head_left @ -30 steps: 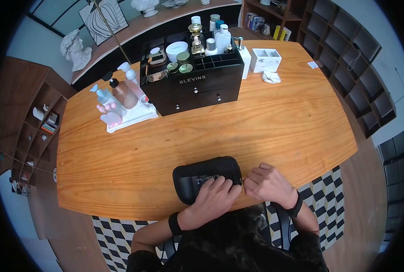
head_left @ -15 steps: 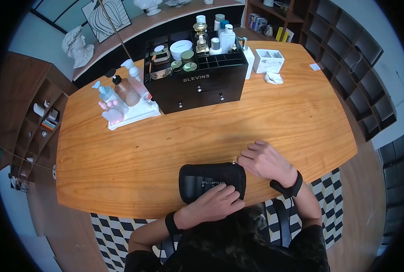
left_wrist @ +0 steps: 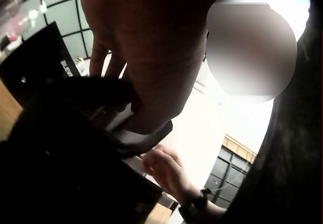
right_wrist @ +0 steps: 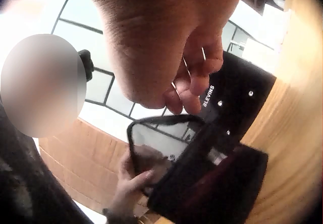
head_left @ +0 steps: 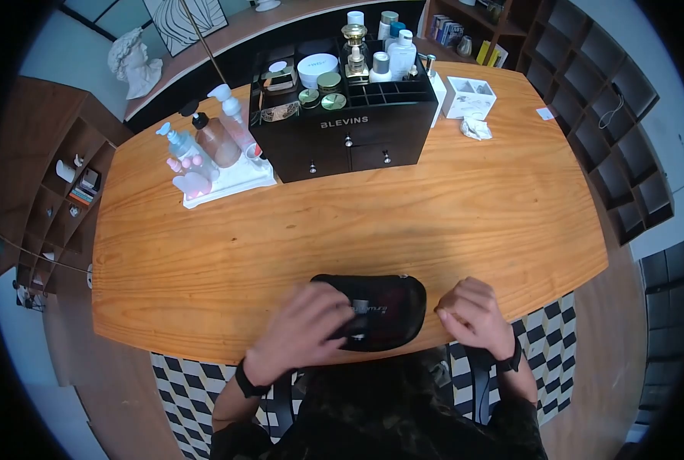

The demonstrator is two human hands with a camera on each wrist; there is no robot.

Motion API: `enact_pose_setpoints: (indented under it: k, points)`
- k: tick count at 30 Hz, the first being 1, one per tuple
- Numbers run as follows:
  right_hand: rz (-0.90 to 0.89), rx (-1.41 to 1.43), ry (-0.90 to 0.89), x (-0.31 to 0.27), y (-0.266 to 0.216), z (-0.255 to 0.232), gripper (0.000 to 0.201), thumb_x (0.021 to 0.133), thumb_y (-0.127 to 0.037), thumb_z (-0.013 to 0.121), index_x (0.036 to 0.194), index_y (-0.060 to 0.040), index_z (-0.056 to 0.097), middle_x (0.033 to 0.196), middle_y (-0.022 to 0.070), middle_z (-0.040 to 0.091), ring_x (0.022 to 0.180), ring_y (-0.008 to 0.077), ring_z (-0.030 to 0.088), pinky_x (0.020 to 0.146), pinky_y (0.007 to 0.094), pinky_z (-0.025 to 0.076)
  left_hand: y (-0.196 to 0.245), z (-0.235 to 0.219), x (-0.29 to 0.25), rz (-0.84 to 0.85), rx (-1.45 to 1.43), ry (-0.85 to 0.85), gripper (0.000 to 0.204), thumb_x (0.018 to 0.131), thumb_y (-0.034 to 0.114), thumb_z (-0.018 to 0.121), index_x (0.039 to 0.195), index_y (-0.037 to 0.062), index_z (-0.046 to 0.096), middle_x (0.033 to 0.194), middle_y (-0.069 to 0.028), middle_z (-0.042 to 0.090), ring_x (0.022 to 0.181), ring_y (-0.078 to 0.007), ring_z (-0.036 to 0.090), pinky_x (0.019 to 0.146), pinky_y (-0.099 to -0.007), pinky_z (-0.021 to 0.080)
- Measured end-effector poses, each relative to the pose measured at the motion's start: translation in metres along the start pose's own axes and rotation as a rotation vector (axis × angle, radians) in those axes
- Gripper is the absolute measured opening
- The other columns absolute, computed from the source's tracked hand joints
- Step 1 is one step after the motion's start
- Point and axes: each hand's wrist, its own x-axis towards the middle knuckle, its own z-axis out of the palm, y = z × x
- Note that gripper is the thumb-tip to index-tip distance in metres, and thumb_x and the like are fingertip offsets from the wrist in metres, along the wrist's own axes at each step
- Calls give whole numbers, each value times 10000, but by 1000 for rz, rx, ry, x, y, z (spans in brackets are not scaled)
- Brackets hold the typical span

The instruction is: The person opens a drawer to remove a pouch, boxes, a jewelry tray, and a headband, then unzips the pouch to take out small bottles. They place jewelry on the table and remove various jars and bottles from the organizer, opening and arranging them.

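A black zip pouch (head_left: 388, 314) with pale lettering lies near the table's front edge. My left hand (head_left: 300, 326), blurred, is over its left end. In the right wrist view the pouch's flap (right_wrist: 130, 138) stands raised, with a shiny see-through or mirrored panel (right_wrist: 156, 139) inside its dark rim, and the left hand (right_wrist: 126, 183) grips the flap's edge between thumb and fingers. Past the pouch's right end, apart from it, is my right hand (head_left: 476, 316), fingers loosely curled around nothing. Dark red shows within the pouch in the right wrist view.
A black drawer organizer (head_left: 350, 149) topped with bottles and jars stands at the back. Left of it a white tray (head_left: 238, 192) carries pump bottles (head_left: 215, 142). To its right are a white marbled box (head_left: 468, 100) and a crumpled tissue (head_left: 476, 128).
The right hand has left the zipper at the pouch's upper right corner and drawn back to the right. The left hand has moved from the pouch's front right to its left end and lifted the flap.
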Motion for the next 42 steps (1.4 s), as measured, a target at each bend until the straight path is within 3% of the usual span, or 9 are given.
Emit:
enact_pose_setpoints:
  k: [4, 6, 11, 17, 23, 29, 34, 37, 42]
  points:
    - [-64, 45, -27, 1, -27, 10, 70, 875, -87, 788, 893, -40, 739, 837, 79, 696, 736, 259, 639, 679, 384, 495, -50, 13, -1, -123, -225, 187, 507, 712, 56, 885, 1188, 84, 711, 1197, -92, 725, 1111, -268, 691, 969, -383, 531]
    - [-127, -46, -25, 14, -38, 21, 89, 868, -101, 784, 935, -53, 751, 906, 76, 724, 801, 241, 662, 711, 365, 489, -65, 29, 6, -422, -678, 282, 440, 804, 80, 881, 1210, 36, 718, 1155, -94, 765, 1062, -222, 718, 966, -357, 545]
    - [-8, -108, -114, 37, -39, 30, 330, 880, -146, 793, 1174, -17, 714, 948, 122, 702, 869, 307, 681, 763, 410, 526, -97, 62, 16, -638, -1032, 92, 240, 1029, 196, 752, 1151, -11, 768, 1004, -14, 779, 931, -65, 680, 837, -268, 553]
    - [93, -191, -116, 70, -23, 35, 352, 881, -170, 790, 1161, 15, 683, 962, 173, 692, 879, 366, 675, 804, 450, 552, -118, 105, 9, -856, -1298, 298, 274, 1044, 224, 696, 1086, -33, 780, 999, -39, 788, 871, -95, 706, 809, -260, 560]
    - [158, -553, -434, 68, -55, 49, 339, 803, -261, 845, 1005, -67, 655, 856, 118, 719, 870, 287, 728, 737, 401, 545, -119, 106, -3, -831, -1352, 440, 306, 1031, 257, 698, 947, -22, 793, 866, -39, 775, 762, -100, 683, 704, -259, 519]
    - [366, -690, -603, 73, -51, 75, 464, 793, -253, 832, 1157, -72, 609, 758, 114, 715, 680, 317, 742, 625, 428, 549, -127, 114, -12, -842, -1289, 423, 303, 1043, 260, 686, 946, -5, 795, 926, -19, 777, 829, -84, 663, 775, -255, 497]
    - [424, -646, -616, 78, -62, 63, 339, 865, -193, 761, 1154, -97, 613, 842, 119, 728, 789, 302, 768, 638, 454, 573, -118, 107, -8, -838, -1410, 398, 322, 1052, 277, 680, 973, -12, 799, 955, -26, 789, 861, -81, 679, 801, -257, 508]
    - [441, -375, -409, 78, -71, 24, 394, 855, -260, 803, 1177, -107, 635, 884, 137, 707, 894, 369, 738, 703, 476, 567, -119, 104, -9, -808, -1391, 370, 325, 1054, 277, 676, 1019, -22, 799, 984, -46, 800, 882, -84, 694, 817, -256, 515]
    - [524, -224, 16, 54, -44, -37, 446, 846, -197, 813, 1249, -61, 678, 964, 164, 733, 814, 332, 702, 732, 442, 552, -120, 107, -9, -831, -1432, 358, 354, 1063, 292, 656, 1047, -34, 794, 993, -84, 805, 893, -139, 729, 863, -283, 541]
